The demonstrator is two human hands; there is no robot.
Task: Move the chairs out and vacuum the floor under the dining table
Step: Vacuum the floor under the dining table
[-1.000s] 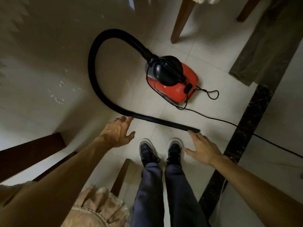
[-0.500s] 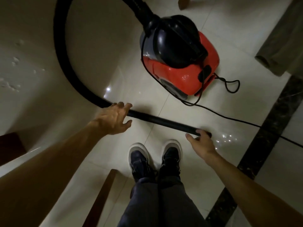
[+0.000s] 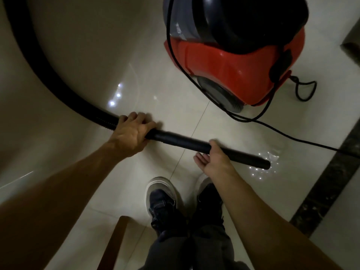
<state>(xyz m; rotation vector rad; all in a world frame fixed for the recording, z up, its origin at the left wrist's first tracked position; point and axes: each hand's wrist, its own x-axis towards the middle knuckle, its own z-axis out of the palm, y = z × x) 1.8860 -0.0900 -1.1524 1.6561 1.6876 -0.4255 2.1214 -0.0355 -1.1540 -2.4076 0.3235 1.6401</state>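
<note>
Vacuum wand [image 3: 185,142], left hand [image 3: 132,135], right hand [image 3: 216,162] holding

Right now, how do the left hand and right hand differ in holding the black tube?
The left hand grips where the ribbed hose meets the tube; the right hand holds nearer the open end. The left hand covers it from above, back up; the right hand's thumb stands clear. Both curl fingers over it.

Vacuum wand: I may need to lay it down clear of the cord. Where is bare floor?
Bare tile: inside the hose's curve, left of the vacuum body; also between wand and left shoe. Crowded: along the cord, vacuum body to wand tip.
</note>
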